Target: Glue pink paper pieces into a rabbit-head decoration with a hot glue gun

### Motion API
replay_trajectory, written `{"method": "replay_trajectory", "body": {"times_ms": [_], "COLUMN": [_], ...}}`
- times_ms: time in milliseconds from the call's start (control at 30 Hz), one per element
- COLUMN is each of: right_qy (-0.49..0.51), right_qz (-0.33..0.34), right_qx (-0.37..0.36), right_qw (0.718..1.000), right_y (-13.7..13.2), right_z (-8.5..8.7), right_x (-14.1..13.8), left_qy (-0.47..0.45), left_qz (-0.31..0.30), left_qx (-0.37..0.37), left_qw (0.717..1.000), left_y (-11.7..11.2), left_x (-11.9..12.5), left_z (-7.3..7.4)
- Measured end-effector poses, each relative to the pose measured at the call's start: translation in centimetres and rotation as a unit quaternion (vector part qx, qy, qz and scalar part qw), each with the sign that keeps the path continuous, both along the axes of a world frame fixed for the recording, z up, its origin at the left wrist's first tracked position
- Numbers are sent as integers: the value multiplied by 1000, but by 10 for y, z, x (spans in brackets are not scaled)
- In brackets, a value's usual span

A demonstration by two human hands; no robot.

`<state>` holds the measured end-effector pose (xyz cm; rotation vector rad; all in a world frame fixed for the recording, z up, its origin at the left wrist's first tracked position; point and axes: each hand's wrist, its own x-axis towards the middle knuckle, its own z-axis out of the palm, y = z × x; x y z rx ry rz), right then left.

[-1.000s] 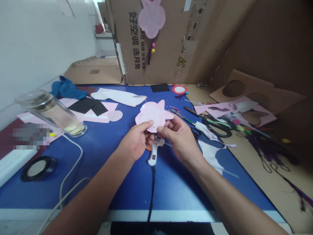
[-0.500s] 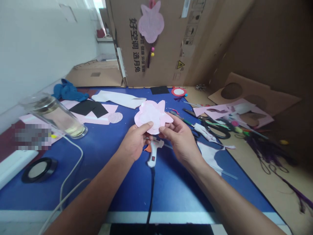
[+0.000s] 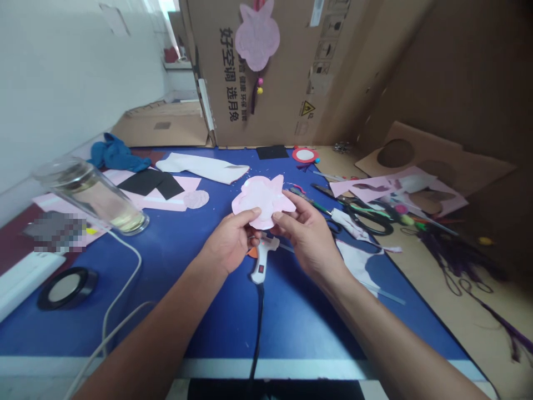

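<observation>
A pale pink cutout (image 3: 260,200) with a scalloped edge and two pointed tips is held between both hands above the blue table. My left hand (image 3: 233,239) pinches its lower left edge, thumb on top. On the other side, my right hand (image 3: 306,233) grips the lower right edge near the points, its thumb also on the face. Just below lies a white hot glue gun (image 3: 261,264) with a black cord, its upper part partly hidden by my left fingers. A similar pink cutout (image 3: 258,39) with beads and a tassel hangs on the upright cardboard.
A glass of pale liquid (image 3: 104,194) and a roll of black tape (image 3: 69,289) stand at the left. Black scissors (image 3: 366,216) and pink paper scraps (image 3: 387,186) lie to the right, with purple tassels (image 3: 453,250) beyond. A blue cloth (image 3: 119,153) sits at the back left.
The pink cutout has tilted slightly, its upper edge dropping a little toward me. Both hands keep their hold and have barely moved.
</observation>
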<state>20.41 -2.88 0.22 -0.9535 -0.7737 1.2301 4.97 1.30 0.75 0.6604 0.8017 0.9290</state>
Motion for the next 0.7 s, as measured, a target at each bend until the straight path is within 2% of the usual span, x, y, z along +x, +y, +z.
{"method": "replay_trajectory", "body": {"times_ms": [133,400,567,700], "right_qy": [-6,11,21,30], "right_qz": [-6,-23,-30,-38], "right_qx": [-1,1,-3,-10], "right_qw": [1000,1000,999,999], "right_y": [0,1,1,1], "right_z": [-1,0,2,2], "right_x": [0,2,2,2], "left_qy": [7,88,124,112], "left_qz": [11,127,85,49], "left_qx": [30,125,184,159], "left_qw": [999,980,971,980], "left_y": [-2,-2,-2,-2], "left_x": [0,-1,0,1], "left_z": [0,6,4,-1]}}
